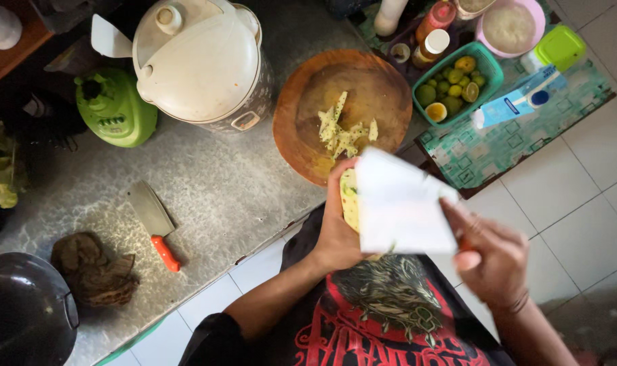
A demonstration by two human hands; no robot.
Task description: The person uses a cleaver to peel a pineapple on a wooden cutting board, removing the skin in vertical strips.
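My left hand (pixel 335 227) grips a flat pale yellow slab of food flecked with green (pixel 350 198) at the near edge of a round wooden cutting board (pixel 302 132). My right hand (pixel 493 261) is shut on the orange handle of a broad cleaver. Its wide blade (pixel 400 203) looks white with glare and lies against the slab, hiding most of it. A small heap of yellow strips (pixel 342 129) lies in the middle of the board.
A white rice cooker (pixel 196 61) and a green appliance base (pixel 115 108) stand at the back of the grey counter (pixel 227 190). Another orange-handled cleaver (pixel 154 224), a brown husk-like lump (pixel 95 271) and a black pot (pixel 24 312) lie left. A teal basket of limes (pixel 488 71), bottles, a pink bowl (pixel 510 27) and a blue carton (pixel 515 102) sit right.
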